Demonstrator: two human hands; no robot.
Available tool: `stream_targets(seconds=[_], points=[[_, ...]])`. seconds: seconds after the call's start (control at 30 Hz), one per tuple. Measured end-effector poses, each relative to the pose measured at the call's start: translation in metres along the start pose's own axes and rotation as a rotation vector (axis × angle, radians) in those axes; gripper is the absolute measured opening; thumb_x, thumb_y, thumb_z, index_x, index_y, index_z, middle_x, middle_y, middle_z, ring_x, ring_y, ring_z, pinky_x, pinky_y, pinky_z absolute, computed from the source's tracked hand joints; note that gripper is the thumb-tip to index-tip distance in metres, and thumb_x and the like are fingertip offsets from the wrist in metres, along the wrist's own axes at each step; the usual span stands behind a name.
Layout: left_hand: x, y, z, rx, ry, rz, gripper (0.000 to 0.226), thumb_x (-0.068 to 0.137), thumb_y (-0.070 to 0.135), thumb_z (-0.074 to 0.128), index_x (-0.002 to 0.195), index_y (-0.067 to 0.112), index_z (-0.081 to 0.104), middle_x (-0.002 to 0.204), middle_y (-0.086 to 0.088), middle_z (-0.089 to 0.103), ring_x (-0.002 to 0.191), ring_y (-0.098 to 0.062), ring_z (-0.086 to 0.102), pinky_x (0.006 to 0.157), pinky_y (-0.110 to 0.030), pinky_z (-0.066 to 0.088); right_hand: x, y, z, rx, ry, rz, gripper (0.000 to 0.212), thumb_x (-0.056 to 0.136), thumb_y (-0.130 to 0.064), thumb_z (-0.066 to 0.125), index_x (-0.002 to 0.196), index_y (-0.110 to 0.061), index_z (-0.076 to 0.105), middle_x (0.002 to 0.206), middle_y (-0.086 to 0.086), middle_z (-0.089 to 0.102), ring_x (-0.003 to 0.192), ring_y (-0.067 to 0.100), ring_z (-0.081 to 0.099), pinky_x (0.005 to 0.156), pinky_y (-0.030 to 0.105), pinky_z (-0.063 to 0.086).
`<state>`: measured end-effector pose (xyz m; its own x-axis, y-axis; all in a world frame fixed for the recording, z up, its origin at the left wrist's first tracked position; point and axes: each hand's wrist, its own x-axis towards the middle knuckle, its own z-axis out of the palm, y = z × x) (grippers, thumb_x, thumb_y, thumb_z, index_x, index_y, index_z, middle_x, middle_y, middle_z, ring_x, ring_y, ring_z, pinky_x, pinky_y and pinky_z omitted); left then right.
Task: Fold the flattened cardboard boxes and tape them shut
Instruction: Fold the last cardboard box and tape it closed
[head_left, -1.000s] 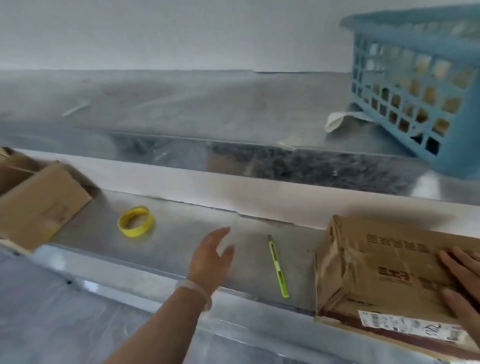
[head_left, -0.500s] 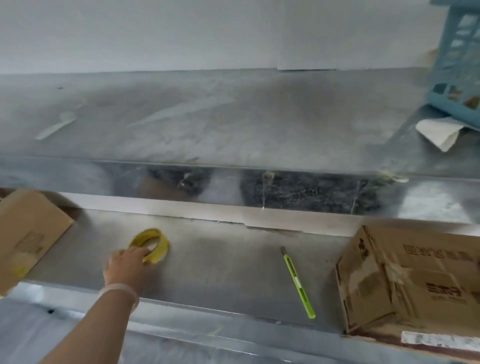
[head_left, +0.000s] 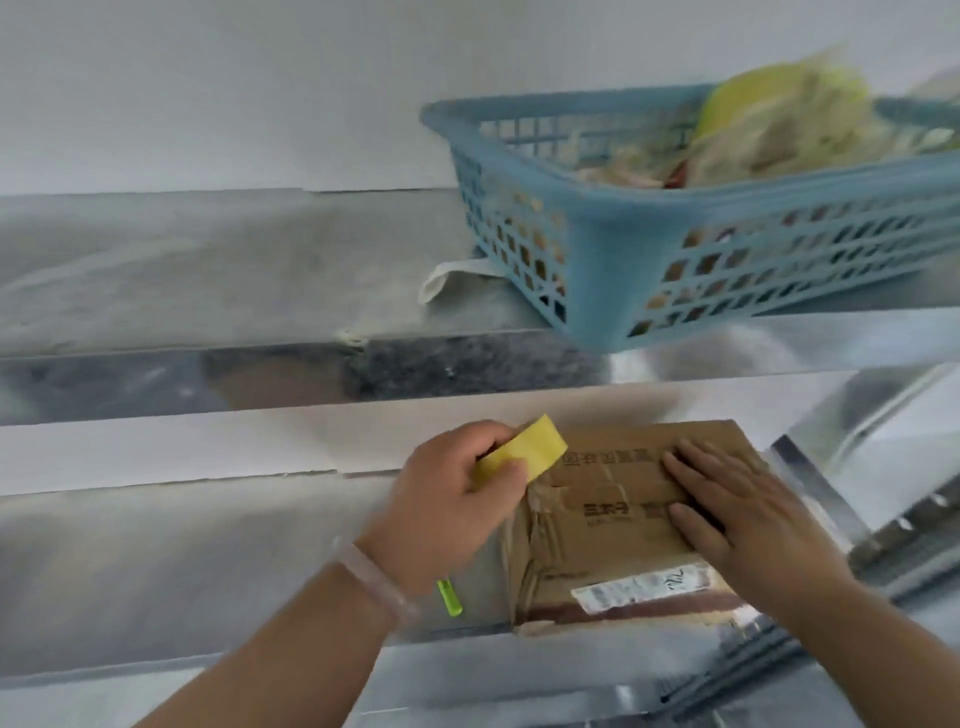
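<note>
The box (head_left: 608, 525) sits closed on the lower metal shelf (head_left: 182, 561), over to the right, with its printed top facing up and a white label (head_left: 639, 587) along its near edge. The right hand (head_left: 753, 525) lies flat on the top, fingers straight and spread, pressing the flaps down. The left hand (head_left: 452, 504) has its fingers and thumb curled round a yellow tape roll (head_left: 519, 454) and holds it at the box's upper left corner, touching or just above the cardboard; I can't tell which. To my eye the folding of this box is done and the taping is about to start. No loose end of tape shows, so the next move will likely call for picking up the free end, sticking it down at the left side and drawing the roll across the seam while the right palm pins the flaps. A green cutter (head_left: 449, 597) lies just left of the box, partly hidden under the left wrist, handy for the cut. A blue basket (head_left: 623, 260) stands on the shelf above.
</note>
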<state>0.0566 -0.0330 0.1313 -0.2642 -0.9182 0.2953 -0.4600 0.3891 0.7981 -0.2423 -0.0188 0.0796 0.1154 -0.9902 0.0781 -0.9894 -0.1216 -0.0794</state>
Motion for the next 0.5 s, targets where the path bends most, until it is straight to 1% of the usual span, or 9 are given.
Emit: stream_targets(seconds=[0.1,0.17,0.23,0.3,0.33,0.4,0.43,0.47,0.5], points=[[0.026,0.028,0.038,0.133,-0.078,0.085,0.013,0.083,0.044,0.051,0.084,0.034,0.059,0.072,0.015,0.060,0.069,-0.005,0.056,0.055,-0.018,0.040,0.000,0.001,-0.001,0.031,-0.007,0.007,0.060,0.097,-0.061,0.020,0.153,-0.040,0.022,0.161,-0.017,0.013,0.149,0.002,0.007,0.122,0.029,-0.006],[0.038,0.039,0.061,0.232,-0.104,0.091,0.020,0.084,0.048,0.051,0.087,0.032,0.062,0.076,0.014,0.062,0.072,-0.004,0.056,0.061,-0.024,0.045,0.001,0.004,0.001,0.058,0.007,-0.006,0.058,0.099,-0.059,0.025,0.153,-0.040,0.023,0.162,-0.016,0.015,0.150,0.004,0.007,0.121,0.028,-0.007],[0.045,0.044,0.080,0.308,-0.125,0.069,0.022,0.085,0.050,0.052,0.088,0.031,0.063,0.078,0.012,0.065,0.072,-0.003,0.057,0.061,-0.026,0.045,0.002,0.006,0.002,0.072,0.025,-0.025,0.056,0.099,-0.058,0.027,0.153,-0.040,0.025,0.161,-0.017,0.017,0.149,0.004,0.008,0.120,0.027,-0.008],[0.047,0.047,0.094,0.419,-0.098,0.072,0.023,0.084,0.052,0.051,0.086,0.032,0.063,0.076,0.012,0.064,0.069,-0.002,0.055,0.054,-0.019,0.036,0.002,0.009,-0.003,0.213,0.059,-0.032,0.049,0.101,-0.053,0.032,0.148,-0.040,0.037,0.157,-0.017,0.030,0.148,0.005,0.018,0.121,0.029,0.001],[0.047,0.048,0.099,0.461,-0.080,0.080,0.025,0.084,0.053,0.050,0.084,0.032,0.062,0.074,0.012,0.064,0.067,-0.002,0.055,0.053,-0.019,0.034,0.001,0.009,-0.007,0.378,0.092,-0.018,0.043,0.101,-0.049,0.036,0.142,-0.040,0.047,0.150,-0.017,0.043,0.143,0.007,0.030,0.121,0.032,0.012],[0.046,0.050,0.106,0.468,-0.067,0.074,0.026,0.083,0.054,0.052,0.081,0.031,0.062,0.068,0.012,0.063,0.062,-0.002,0.055,0.051,-0.022,0.039,-0.003,0.008,-0.018,0.775,0.171,0.032,0.028,0.097,-0.050,0.047,0.120,-0.049,0.063,0.124,-0.025,0.062,0.121,0.002,0.053,0.106,0.029,0.038],[0.047,0.052,0.109,0.465,-0.069,0.066,0.025,0.083,0.055,0.053,0.079,0.032,0.062,0.066,0.012,0.062,0.060,-0.001,0.055,0.050,-0.022,0.039,-0.005,0.007,-0.023,0.887,0.214,0.050,0.021,0.092,-0.055,0.051,0.108,-0.056,0.065,0.111,-0.030,0.066,0.108,-0.004,0.057,0.094,0.020,0.044],[0.047,0.053,0.111,0.471,-0.072,0.063,0.025,0.082,0.056,0.053,0.078,0.032,0.061,0.064,0.012,0.061,0.059,0.000,0.054,0.049,-0.020,0.037,-0.007,0.006,-0.026,0.915,0.246,0.061,0.014,0.088,-0.057,0.057,0.098,-0.062,0.065,0.101,-0.034,0.066,0.099,-0.008,0.060,0.082,0.011,0.044],[0.047,0.055,0.113,0.482,-0.075,0.066,0.025,0.082,0.055,0.053,0.077,0.033,0.061,0.063,0.012,0.060,0.058,0.000,0.054,0.048,-0.020,0.035,-0.007,0.004,-0.027,0.915,0.257,0.065,0.011,0.086,-0.056,0.062,0.090,-0.066,0.064,0.094,-0.037,0.065,0.092,-0.012,0.060,0.073,0.007,0.044]])
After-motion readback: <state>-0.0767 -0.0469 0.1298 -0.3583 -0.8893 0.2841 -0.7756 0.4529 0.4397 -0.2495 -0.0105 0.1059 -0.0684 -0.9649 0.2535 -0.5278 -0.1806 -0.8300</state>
